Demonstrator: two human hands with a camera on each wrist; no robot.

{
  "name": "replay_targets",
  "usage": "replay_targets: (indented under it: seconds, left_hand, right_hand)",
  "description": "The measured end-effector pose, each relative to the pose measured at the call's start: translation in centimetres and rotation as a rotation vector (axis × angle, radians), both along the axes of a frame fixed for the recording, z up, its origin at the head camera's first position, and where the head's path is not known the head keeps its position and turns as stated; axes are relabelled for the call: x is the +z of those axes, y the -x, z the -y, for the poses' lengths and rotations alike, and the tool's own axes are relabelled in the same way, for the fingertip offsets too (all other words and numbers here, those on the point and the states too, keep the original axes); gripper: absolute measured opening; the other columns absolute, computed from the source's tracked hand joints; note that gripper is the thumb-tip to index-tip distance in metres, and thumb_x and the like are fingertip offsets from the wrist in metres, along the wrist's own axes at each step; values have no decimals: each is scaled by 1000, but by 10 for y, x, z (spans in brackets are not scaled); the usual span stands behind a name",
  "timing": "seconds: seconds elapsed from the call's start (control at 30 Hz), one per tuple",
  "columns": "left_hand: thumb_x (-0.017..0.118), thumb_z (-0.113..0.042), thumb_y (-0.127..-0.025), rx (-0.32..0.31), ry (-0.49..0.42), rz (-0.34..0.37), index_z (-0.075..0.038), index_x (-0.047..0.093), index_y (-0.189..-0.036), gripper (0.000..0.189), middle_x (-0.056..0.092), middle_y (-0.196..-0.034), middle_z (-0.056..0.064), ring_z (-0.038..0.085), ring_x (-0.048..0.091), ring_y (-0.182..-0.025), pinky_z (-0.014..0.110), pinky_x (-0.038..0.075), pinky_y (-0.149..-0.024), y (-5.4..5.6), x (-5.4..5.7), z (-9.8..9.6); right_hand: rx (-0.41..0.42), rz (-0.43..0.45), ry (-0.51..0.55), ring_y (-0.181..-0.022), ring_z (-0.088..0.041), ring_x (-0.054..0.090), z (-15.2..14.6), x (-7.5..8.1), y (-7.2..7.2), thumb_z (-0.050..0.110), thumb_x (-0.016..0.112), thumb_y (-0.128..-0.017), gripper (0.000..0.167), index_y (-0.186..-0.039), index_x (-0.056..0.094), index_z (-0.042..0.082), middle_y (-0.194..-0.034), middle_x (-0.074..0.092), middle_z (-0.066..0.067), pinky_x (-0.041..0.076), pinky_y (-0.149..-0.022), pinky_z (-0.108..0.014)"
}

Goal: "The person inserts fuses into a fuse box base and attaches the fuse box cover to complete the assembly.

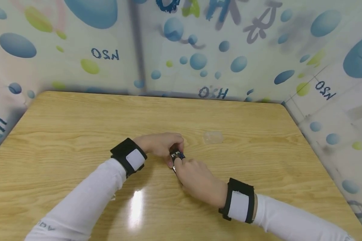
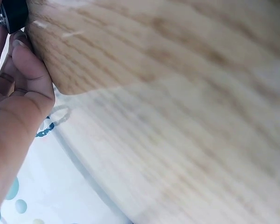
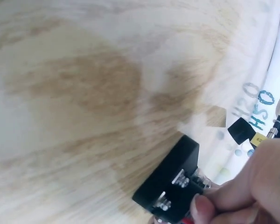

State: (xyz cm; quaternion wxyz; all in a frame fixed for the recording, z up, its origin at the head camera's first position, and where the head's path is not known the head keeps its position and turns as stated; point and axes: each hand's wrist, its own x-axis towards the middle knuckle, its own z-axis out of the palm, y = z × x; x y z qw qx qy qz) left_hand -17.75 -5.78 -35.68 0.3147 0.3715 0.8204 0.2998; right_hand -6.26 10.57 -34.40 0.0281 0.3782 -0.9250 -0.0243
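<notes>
A small black block with silver screw-like metal fittings [image 1: 177,154] is between both hands near the middle of the table. Coming from the left, my left hand [image 1: 161,144] holds its far end with thumb and fingers. My right hand [image 1: 196,179] pinches the near part, covering much of it. In the right wrist view the block [image 3: 165,179] shows a plain black side, two metal fittings and a bit of red by the fingertips [image 3: 203,207]. Only an edge of the block [image 2: 14,14] appears in the left wrist view, above the left fingers [image 2: 30,70]. Its exact kind cannot be told.
A clear, flat plastic piece [image 1: 213,137] lies on the wooden table [image 1: 78,134], beyond the right hand. Behind the table stands a wall covering [image 1: 181,60] with blue and green dots. Black straps [image 1: 239,201] are round both wrists.
</notes>
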Motion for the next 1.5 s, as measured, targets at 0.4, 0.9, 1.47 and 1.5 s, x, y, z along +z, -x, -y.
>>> replay_targets:
  seconds: [0.4,0.9,1.47,1.5]
  left_hand:
    - [86,-3,-67,3,-3,5,-13,63,-100,41,60,-106,2,14,57,-97,28,48,-90,-2,1,1]
    - [88,-5,-66,0,-13,7,-13,62,-100,42,59,-105,2,14,56,-96,28,48,-89,-2,-2,1]
    - [90,-7,-64,15,-2,3,-15,61,-95,43,55,-99,0,14,50,-91,27,45,-81,1,-3,1]
    - [90,-7,-64,17,1,1,-15,61,-95,44,55,-99,0,14,50,-91,27,45,-81,1,-2,0]
  right_hand:
    - [17,5,-39,-56,-7,46,0,0,0,6,64,-88,10,-93,55,6,-70,56,-1,36,-44,-18]
    - [-9,114,41,-53,-8,44,-4,5,2,12,56,-95,5,-93,55,7,-69,55,0,31,-41,-17]
    - [31,-149,199,-60,-11,45,-10,21,12,25,68,-90,18,-85,57,11,-70,52,2,35,-51,-19]
    - [26,-160,201,-60,-11,45,-11,22,14,26,69,-89,19,-86,57,11,-70,52,2,35,-50,-20]
